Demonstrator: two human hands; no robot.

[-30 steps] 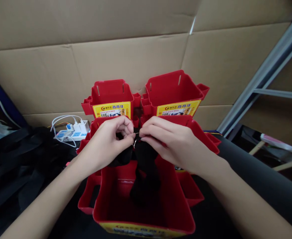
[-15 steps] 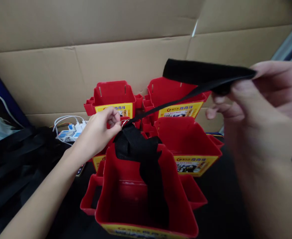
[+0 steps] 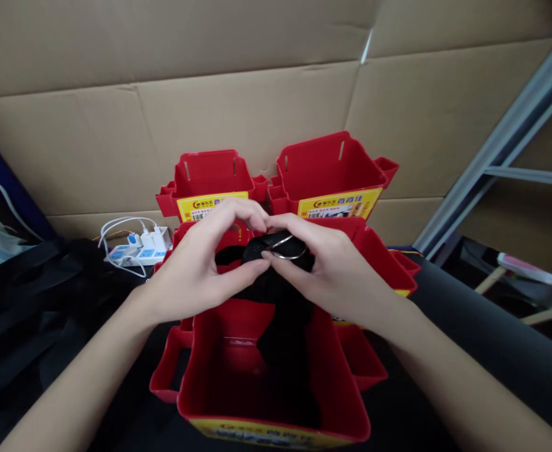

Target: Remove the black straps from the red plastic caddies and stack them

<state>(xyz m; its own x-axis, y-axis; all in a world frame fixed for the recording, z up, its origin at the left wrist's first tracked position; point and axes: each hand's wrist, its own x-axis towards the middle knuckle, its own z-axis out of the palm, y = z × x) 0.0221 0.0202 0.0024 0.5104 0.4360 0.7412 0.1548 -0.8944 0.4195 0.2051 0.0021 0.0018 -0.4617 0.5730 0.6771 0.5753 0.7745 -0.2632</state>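
My left hand and my right hand meet above the nearest red bin. Together they pinch a black strap with a metal ring at its top. The ring sits between my fingertips, mostly on the right hand's side. The strap's loose end hangs down into the near bin. My fingers hide how the strap passes through the ring.
Several red plastic bins with yellow labels stand stacked behind, among them a back left one and a back right one. A cardboard wall closes the back. A white power strip with cables lies left, black fabric beside it. A metal rack stands right.
Half a second ago my right hand had pulled the strap up and to the right, near the camera. It has come back down and now meets my left hand at the ring.
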